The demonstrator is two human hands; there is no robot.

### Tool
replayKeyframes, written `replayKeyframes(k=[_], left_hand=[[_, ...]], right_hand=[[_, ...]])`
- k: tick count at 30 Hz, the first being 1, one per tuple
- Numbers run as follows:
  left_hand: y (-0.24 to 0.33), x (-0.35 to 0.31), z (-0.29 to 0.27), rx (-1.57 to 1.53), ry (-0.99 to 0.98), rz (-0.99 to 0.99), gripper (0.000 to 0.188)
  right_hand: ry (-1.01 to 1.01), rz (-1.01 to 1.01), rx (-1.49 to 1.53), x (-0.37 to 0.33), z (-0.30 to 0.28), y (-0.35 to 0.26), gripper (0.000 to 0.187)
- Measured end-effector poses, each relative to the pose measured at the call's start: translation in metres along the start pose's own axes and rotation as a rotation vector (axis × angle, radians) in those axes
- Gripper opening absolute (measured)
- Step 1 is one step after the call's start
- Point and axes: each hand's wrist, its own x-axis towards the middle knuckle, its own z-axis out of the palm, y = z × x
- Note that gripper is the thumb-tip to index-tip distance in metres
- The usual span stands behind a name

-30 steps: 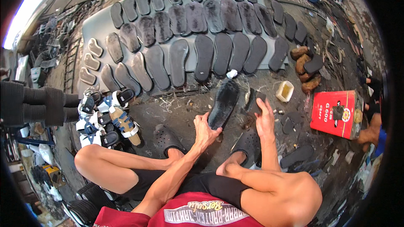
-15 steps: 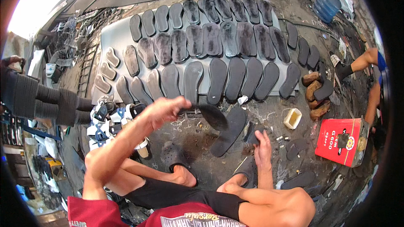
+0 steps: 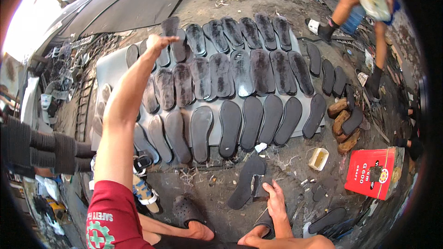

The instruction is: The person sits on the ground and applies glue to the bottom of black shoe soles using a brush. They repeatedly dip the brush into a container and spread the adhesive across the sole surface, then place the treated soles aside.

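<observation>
My left hand (image 3: 162, 44) is stretched out to the far left rows, its fingers closed on a dark shoe sole (image 3: 170, 26) that stands up beyond them. Below and around it lie several soles of the back row, such as a black glossy sole (image 3: 196, 39). Close to my feet, my right hand (image 3: 276, 201) is closed on a small dark flat piece (image 3: 261, 190) with a pale, shiny edge beside it. This piece lies against or just over a loose black sole (image 3: 247, 182) on the ground. What the piece is, I cannot make out.
Soles lie in rows on a grey sheet (image 3: 110, 60). To the right are wooden shoe forms (image 3: 339, 107), a cut plastic container (image 3: 319, 159) and a red tin (image 3: 369, 174). Stacked soles (image 3: 41, 152) stand left. Another person (image 3: 346, 7) holds a bag at the upper right.
My left hand has swung forward and left with the sole, from above my feet to the back row. My right hand stays low near the loose sole. Another person has come into view.
</observation>
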Motion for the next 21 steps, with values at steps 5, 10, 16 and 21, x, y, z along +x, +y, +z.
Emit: replayKeyframes(k=[5,10,16,21], left_hand=[[-0.02,-0.061,0.121,-0.187,-0.018,-0.254,0.066],[-0.027,-0.25,0.182,-0.557,-0.024,0.076,0.046],[-0.037,-0.583,0.164,-0.376,-0.046,-0.076,0.052],[-0.057,-0.704,0.146,0.025,-0.379,0.125,0.107]], right_hand=[[0.078,-0.081,-0.057,0.009,-0.005,-0.015,0.042],[0.306,-0.121,-0.237,0.012,-0.007,-0.022,0.054],[0.221,-0.195,-0.346,0.03,-0.019,-0.021,0.09],[0.115,-0.315,-0.565,0.049,-0.021,-0.001,0.072]])
